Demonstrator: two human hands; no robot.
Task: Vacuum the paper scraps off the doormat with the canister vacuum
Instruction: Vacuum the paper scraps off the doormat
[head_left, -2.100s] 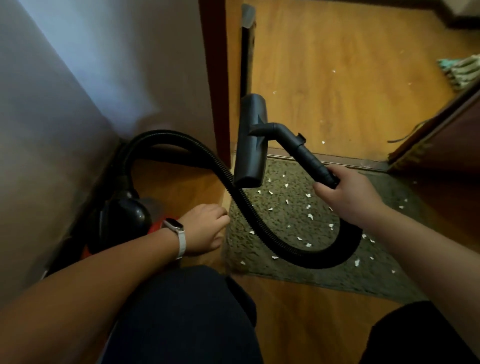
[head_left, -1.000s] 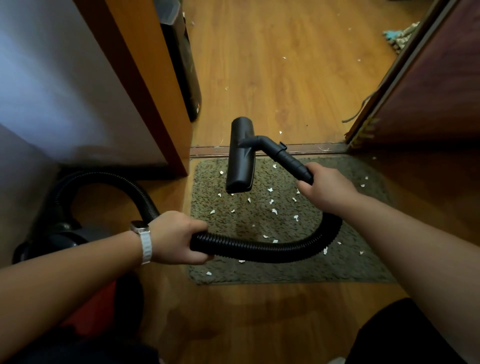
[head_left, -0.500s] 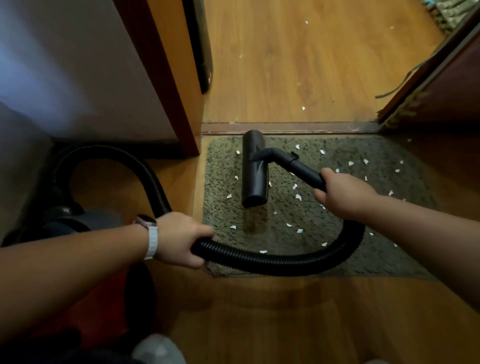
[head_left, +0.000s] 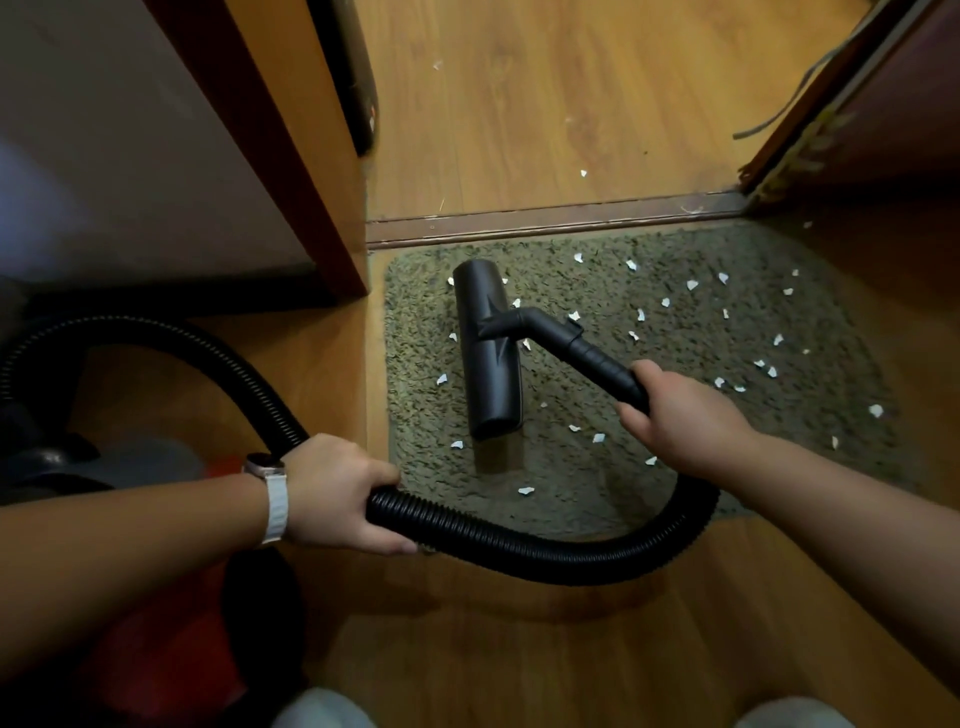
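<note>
Here the right hand (head_left: 685, 421) is curled round the black wand (head_left: 597, 358), whose floor nozzle (head_left: 491, 353) lies over the green doormat (head_left: 426, 312) just ahead and left of that hand. The left hand (head_left: 337, 493), a white-strapped watch (head_left: 272, 493) on its wrist, grips the ribbed hose (head_left: 519, 545), which loops under the right hand and runs back past the left wrist to the canister vacuum (head_left: 130, 467). White paper scraps (head_left: 692, 285) dot the mat around the nozzle and beyond the right knuckles.

Brought black bar-shaped plastic floor nozzle (head_left: 491, 353) down from mid-air, flat onto left part of shaggy olive-green doormat (head_left: 753, 322) among white paper scraps (head_left: 599, 438). Moved left hand (head_left: 337, 493) from beside red-and-grey canister vacuum (head_left: 145, 462) onto black ribbed hose (head_left: 519, 548), now gripping it. Lowered right hand (head_left: 685, 421), on black rigid wand (head_left: 597, 358), with nozzle.
</note>
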